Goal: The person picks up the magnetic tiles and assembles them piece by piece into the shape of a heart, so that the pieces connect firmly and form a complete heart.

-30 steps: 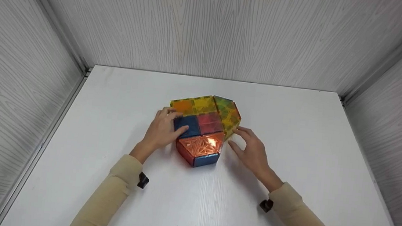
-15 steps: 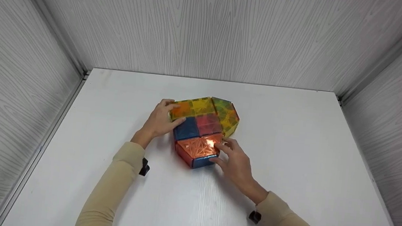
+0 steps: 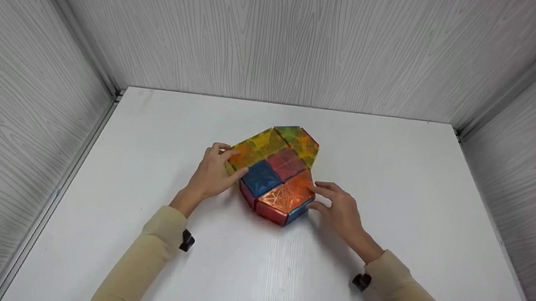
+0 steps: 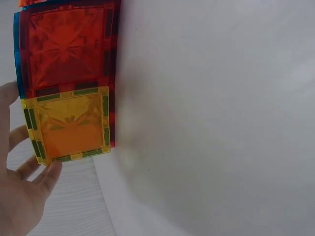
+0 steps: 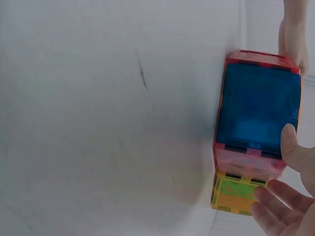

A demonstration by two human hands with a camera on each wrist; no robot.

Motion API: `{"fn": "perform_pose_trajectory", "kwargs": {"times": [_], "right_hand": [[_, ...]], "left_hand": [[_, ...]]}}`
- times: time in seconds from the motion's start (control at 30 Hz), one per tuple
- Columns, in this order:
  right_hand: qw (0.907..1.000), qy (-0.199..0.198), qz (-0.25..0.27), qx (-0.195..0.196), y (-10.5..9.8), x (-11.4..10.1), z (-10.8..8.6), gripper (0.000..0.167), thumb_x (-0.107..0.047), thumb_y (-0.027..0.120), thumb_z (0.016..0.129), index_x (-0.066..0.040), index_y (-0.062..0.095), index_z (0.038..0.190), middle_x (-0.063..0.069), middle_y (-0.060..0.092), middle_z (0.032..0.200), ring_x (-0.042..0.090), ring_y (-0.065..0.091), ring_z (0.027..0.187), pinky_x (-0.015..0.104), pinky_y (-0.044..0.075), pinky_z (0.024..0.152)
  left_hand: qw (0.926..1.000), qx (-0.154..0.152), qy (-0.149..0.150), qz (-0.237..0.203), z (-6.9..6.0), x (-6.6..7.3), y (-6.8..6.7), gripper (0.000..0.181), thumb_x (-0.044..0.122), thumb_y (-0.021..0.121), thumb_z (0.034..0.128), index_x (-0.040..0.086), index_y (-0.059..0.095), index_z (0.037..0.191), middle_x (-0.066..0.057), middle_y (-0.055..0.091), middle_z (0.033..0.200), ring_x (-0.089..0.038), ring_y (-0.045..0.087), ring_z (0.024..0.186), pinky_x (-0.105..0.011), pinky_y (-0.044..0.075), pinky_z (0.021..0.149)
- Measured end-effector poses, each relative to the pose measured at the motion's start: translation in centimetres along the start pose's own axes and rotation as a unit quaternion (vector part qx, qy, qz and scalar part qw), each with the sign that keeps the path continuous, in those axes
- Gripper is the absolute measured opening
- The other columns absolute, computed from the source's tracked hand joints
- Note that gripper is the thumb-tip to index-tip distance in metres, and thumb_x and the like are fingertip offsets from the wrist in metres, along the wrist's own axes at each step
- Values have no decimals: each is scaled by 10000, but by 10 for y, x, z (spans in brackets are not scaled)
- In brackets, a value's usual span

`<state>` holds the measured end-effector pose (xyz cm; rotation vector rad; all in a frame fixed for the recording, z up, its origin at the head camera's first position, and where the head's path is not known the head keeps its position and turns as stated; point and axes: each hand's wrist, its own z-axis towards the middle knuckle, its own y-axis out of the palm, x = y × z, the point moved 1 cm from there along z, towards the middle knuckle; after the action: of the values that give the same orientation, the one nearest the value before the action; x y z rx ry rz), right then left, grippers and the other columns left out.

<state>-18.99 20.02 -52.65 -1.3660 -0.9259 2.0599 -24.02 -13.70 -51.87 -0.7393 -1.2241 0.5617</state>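
Note:
A structure of translucent magnetic tiles (image 3: 285, 163) lies on the white table, with yellow, orange, blue, pink and green panels on top. My left hand (image 3: 212, 172) grips its left end, thumb near the blue tile (image 3: 262, 177) and fingers round the yellow-orange corner. In the left wrist view, those fingers bend round a yellow-framed side tile (image 4: 74, 125). My right hand (image 3: 341, 210) holds the near right corner between thumb and fingers, beside the orange top (image 3: 285, 196). The right wrist view shows that thumb on the blue end tile (image 5: 258, 105); the contact of its fingers is partly hidden.
The white tabletop (image 3: 256, 277) extends around the structure. A grey wood-grain wall (image 3: 279, 38) stands behind it, with similar panels on the left and right. Each wrist wears a small black device, such as the one on the right (image 3: 361, 281).
The structure has turned counterclockwise, its near end swinging right. My right hand moved down to the near corner, then right with it. My left hand shifted to the yellow-orange end.

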Motion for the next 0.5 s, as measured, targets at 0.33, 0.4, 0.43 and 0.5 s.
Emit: {"fn": "perform_pose_trajectory", "kwargs": {"times": [0.33, 0.4, 0.43, 0.5], "right_hand": [[9989, -376, -223, 177, -15, 8, -11, 451, -287, 903, 816, -101, 802, 1214, 130, 729, 1338, 348, 676, 1250, 522, 590, 993], [9974, -569, -337, 270, -12, -2, -18, 477, -326, 913, 803, -107, 803, 1213, 120, 726, 1328, 328, 676, 1233, 491, 606, 974], [9961, -715, -407, 332, -9, -7, -21, 482, -341, 918, 797, -108, 806, 1204, 116, 729, 1311, 318, 679, 1215, 476, 614, 967], [9915, -1058, -609, 442, -1, -16, -26, 498, -378, 923, 784, -111, 811, 1190, 108, 733, 1275, 291, 686, 1170, 442, 624, 958]], "left_hand": [[9997, -150, -140, 105, -21, 14, 0, 572, 444, 719, 993, 79, 643, 1427, -199, 504, 1448, -378, 509, 1310, -504, 528, 1090], [9998, -208, -65, 39, -17, 10, -1, 579, 450, 715, 995, 84, 637, 1437, -196, 505, 1470, -380, 510, 1339, -516, 513, 1122], [9997, -239, -15, -9, -14, 8, -1, 580, 454, 711, 997, 88, 635, 1440, -192, 506, 1482, -382, 511, 1354, -524, 502, 1141], [9994, -321, 93, -111, -8, 4, -1, 584, 463, 700, 1002, 93, 628, 1448, -183, 511, 1502, -376, 523, 1376, -532, 483, 1170]]}}
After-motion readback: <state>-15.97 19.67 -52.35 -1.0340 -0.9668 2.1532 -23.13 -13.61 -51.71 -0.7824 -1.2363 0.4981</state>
